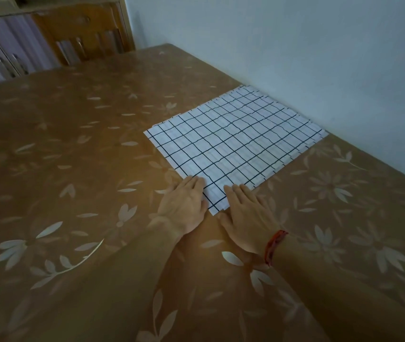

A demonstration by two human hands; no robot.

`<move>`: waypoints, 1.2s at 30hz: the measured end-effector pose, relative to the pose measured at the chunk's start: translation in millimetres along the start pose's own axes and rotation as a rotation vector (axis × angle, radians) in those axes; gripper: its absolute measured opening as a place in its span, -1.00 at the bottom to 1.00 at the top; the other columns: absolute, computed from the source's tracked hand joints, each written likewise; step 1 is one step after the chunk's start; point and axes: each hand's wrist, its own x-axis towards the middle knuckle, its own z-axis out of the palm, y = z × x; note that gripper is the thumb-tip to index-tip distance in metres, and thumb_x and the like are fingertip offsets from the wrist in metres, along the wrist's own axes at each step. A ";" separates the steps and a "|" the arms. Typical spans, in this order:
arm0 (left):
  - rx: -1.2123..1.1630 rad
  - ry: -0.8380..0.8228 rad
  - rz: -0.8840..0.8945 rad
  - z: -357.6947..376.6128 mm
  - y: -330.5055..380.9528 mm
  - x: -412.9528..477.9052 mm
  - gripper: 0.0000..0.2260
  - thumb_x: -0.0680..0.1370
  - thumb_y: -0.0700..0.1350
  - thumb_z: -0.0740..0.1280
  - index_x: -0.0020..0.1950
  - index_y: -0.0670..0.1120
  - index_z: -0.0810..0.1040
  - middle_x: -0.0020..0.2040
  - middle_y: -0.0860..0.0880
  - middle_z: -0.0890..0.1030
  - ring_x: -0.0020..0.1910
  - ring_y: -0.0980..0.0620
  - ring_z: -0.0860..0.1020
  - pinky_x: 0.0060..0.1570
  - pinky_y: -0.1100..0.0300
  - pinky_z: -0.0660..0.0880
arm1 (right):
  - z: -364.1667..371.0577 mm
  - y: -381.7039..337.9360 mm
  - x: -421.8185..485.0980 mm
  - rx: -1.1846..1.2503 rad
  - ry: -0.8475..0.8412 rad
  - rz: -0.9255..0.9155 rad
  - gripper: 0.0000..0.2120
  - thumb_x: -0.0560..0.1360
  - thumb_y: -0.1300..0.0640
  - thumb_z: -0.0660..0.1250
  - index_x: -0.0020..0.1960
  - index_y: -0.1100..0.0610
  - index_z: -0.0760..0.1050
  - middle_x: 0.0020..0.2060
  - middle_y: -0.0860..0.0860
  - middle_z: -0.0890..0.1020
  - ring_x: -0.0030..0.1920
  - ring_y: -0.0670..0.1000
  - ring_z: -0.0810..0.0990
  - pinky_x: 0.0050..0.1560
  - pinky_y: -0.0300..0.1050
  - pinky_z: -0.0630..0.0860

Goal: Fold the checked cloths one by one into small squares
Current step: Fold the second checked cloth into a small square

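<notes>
A stack of white checked cloths [236,139] with dark grid lines lies flat on the brown table, near the wall. Its layered edges show along the right and near sides. My left hand [184,203] rests flat with straight fingers at the stack's near corner, fingertips touching the left edge. My right hand [245,215] lies flat beside it, fingers straight, fingertips on the same corner from the right. A red thread band circles my right wrist. Neither hand grips anything.
The table [73,169] wears a brown cover with pale flower prints. A pale wall [295,45] runs along its right edge. A wooden cabinet [80,33] with metal handles stands beyond the far left side.
</notes>
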 end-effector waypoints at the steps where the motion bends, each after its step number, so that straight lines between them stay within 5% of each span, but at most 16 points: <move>1: -0.019 0.029 -0.006 1.2 1.8 -1.3 -0.70 0.61 -0.04 0.16 0.33 -0.06 0.40 0.26 0.01 0.52 0.31 0.04 0.41 0.31 0.11 0.27 | -0.1 -0.1 -0.9 -0.011 0.014 -0.006 -0.42 0.60 -0.09 0.04 0.55 0.10 0.05 0.52 0.07 0.21 0.53 0.05 0.09 0.45 0.01 0.10; 6: -0.029 0.085 -0.032 -1.2 10.2 -7.5 -0.77 0.59 -0.14 0.20 0.20 -0.14 0.52 0.06 -0.10 0.59 0.09 -0.12 0.50 0.12 0.07 0.34 | 0.9 -2.5 -10.0 -0.029 0.115 -0.017 -0.46 0.53 -0.06 0.16 0.45 0.12 0.27 0.30 0.06 0.49 0.34 0.07 0.39 0.28 0.03 0.36; 12: -0.111 0.124 -0.039 -16.2 18.0 -26.7 -0.81 0.55 -0.22 0.25 0.11 -0.16 0.58 0.00 -0.12 0.63 0.02 -0.15 0.54 0.04 0.07 0.40 | 0.5 -6.1 -28.7 -0.048 0.174 -0.040 -0.48 0.42 -0.03 0.29 0.34 0.11 0.41 0.17 0.05 0.57 0.20 0.07 0.51 0.19 0.03 0.47; 18: -0.328 0.212 -0.104 -44.1 29.3 -73.1 -0.86 0.53 -0.15 0.31 0.07 -0.04 0.59 -0.10 0.05 0.61 -0.12 0.02 0.55 -0.08 0.12 0.52 | -22.0 -13.5 -46.5 -0.106 0.312 0.012 -0.52 0.31 0.13 0.45 0.23 0.07 0.53 0.16 0.09 0.59 0.11 0.09 0.58 0.04 0.02 0.53; 24: -0.365 0.213 -0.070 -67.6 49.5 -131.8 -0.85 0.50 -0.09 0.30 0.04 0.02 0.57 -0.12 0.09 0.59 -0.11 0.04 0.53 -0.11 0.12 0.52 | -46.7 -26.5 -77.9 0.110 0.318 -0.018 -0.67 0.20 0.21 0.54 -0.04 0.04 0.66 0.03 0.03 0.67 -0.01 0.09 0.65 -0.23 -0.03 0.61; 26: -0.357 0.204 -0.051 -78.7 51.4 -151.5 -0.80 0.46 -0.06 0.34 0.07 0.02 0.56 -0.09 0.08 0.58 -0.06 0.03 0.53 -0.09 0.14 0.53 | -56.2 -32.6 -95.5 0.231 0.304 -0.064 -0.78 0.33 0.11 0.34 -0.07 0.07 0.68 0.00 0.05 0.69 -0.03 0.10 0.66 -0.16 0.00 0.60; 28: -0.307 0.192 -0.024 -89.0 45.8 -169.3 -0.70 0.38 -0.07 0.45 0.09 0.00 0.57 -0.06 0.06 0.58 -0.06 0.02 0.55 -0.13 0.14 0.54 | -62.4 -34.6 -110.7 0.358 0.250 -0.057 -0.68 0.38 0.04 0.21 -0.02 0.08 0.68 0.05 0.06 0.68 0.05 0.09 0.64 -0.02 0.03 0.59; 33: 0.050 0.168 -0.017 -98.7 2.7 -211.7 -0.69 0.32 -0.11 0.41 0.05 -0.09 0.60 -0.09 -0.03 0.61 -0.07 -0.11 0.56 -0.10 0.01 0.52 | -83.1 -39.8 -159.0 0.408 0.209 -0.142 -0.73 0.30 0.26 0.48 -0.03 0.05 0.68 0.08 0.02 0.67 0.08 -0.05 0.63 0.20 -0.49 0.30; 36: 0.136 0.138 -0.115 -103.4 -20.2 -241.2 -0.74 0.24 -0.14 0.33 -0.10 -0.09 0.63 -0.14 -0.05 0.60 -0.11 -0.17 0.55 -0.15 -0.01 0.49 | -85.8 -39.3 -191.5 0.443 0.198 -0.179 -0.66 0.20 0.29 0.59 -0.05 0.07 0.68 0.07 0.03 0.67 0.07 -0.06 0.63 0.13 -0.28 0.46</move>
